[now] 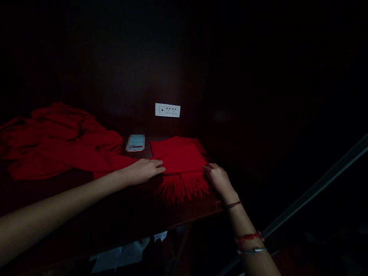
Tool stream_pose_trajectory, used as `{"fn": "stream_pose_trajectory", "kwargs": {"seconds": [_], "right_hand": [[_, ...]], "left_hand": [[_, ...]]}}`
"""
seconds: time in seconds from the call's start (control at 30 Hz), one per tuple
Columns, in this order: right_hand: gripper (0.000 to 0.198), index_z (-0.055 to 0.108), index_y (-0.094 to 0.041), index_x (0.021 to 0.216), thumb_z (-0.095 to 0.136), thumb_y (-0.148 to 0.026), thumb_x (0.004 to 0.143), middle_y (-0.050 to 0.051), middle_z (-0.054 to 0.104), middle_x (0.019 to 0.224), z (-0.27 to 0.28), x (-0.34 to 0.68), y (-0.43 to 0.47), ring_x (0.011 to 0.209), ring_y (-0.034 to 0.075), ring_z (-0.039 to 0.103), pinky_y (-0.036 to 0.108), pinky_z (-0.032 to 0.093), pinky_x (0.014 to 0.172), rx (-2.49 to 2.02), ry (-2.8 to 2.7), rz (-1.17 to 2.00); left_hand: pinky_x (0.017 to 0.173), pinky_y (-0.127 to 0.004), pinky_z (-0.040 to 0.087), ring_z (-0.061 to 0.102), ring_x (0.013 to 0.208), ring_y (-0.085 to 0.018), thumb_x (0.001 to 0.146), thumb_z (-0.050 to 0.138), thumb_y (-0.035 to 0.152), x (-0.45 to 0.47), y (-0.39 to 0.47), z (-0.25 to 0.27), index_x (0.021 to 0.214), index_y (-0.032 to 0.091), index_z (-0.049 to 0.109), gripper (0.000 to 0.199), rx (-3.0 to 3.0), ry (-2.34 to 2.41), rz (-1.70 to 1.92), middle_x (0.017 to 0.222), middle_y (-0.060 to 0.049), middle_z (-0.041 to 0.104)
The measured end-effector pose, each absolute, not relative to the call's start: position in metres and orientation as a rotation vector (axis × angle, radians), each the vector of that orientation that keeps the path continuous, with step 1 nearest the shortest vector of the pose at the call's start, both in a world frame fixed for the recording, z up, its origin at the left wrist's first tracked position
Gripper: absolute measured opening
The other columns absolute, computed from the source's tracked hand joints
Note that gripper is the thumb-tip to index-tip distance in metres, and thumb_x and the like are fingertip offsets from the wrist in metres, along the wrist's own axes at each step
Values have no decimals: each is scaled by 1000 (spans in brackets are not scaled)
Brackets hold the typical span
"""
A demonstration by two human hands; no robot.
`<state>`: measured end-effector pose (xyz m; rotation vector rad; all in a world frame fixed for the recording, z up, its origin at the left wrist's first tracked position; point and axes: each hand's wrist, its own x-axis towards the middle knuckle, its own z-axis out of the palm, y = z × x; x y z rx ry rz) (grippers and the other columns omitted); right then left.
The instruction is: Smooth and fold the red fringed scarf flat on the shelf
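Note:
A red scarf [182, 157] lies folded at the right part of the dark tabletop, its fringe [182, 188] hanging toward the front edge. One stretch of the cloth runs left from the folded part, behind my left forearm, toward a crumpled red heap. At the left front edge of the folded part, my left hand [142, 170] is closed on the cloth, a ring on one finger. My right hand [220, 178] pinches the scarf's right edge just above the fringe, with fingertips partly hidden by the cloth.
The rumpled heap of red cloth [66, 142] covers the left of the dark tabletop [172, 214]. A phone [135, 143] lies behind my left hand. A white socket plate [167, 110] sits on the back wall. Papers [120, 255] show below the edge; a slanted bar [316, 189] crosses the right.

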<state>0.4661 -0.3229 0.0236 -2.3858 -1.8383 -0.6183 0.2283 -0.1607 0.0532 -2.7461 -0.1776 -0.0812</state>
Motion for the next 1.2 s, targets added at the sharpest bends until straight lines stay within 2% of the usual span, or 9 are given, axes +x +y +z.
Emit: {"fn": "stream_pose_trajectory", "kwargs": {"seconds": [0.3,0.5,0.6,0.7,0.87,1.0,1.2], "right_hand": [[32,50,-21,109,32,-15,83,6,53,105,20,462,-326,90,17,47,25,36,75,-2436,-1853,-629],[35,47,-18,113,32,-12,81,7,51,108,15,461,-328,95,16,44,25,35,78,-2404,-1832,-611],[35,47,-18,112,32,-13,82,7,52,108,14,461,-327,94,17,45,25,35,78,-2377,-1805,-641],[33,49,-19,111,32,-16,83,7,53,106,14,462,-327,94,16,45,25,34,79,-2341,-1757,-678],[28,56,-20,102,35,-19,83,5,58,94,16,464,-325,85,15,48,24,33,75,-2299,-1730,-741],[24,59,-20,94,39,-18,82,4,59,87,17,463,-324,80,15,48,24,33,72,-2303,-1756,-745],[23,57,-20,97,41,-16,80,4,58,89,17,460,-327,82,15,48,23,33,71,-2303,-1821,-697]], "left_hand": [[75,-31,41,51,92,-20,75,41,8,224,-157,32,100,20,54,31,-2634,-299,53,103,-9,53],[76,-30,41,52,91,-19,76,39,9,233,-171,40,93,17,57,26,-2638,-449,23,100,-9,55],[75,-29,41,51,91,-19,80,39,19,251,-194,43,102,16,52,26,-2713,-384,-164,105,-9,52],[73,-32,42,51,92,-23,77,44,32,269,-210,39,109,15,46,36,-2736,-407,-242,109,-12,49],[65,-29,43,53,89,-20,77,37,7,279,-208,39,104,16,47,30,-2641,-404,-258,105,-12,52],[70,-29,42,51,93,-20,79,38,9,274,-194,40,97,17,52,24,-2535,-265,-284,106,-10,51],[76,-30,40,48,95,-19,78,38,5,265,-170,16,110,14,47,34,-2485,-108,-264,104,-9,53]]}}
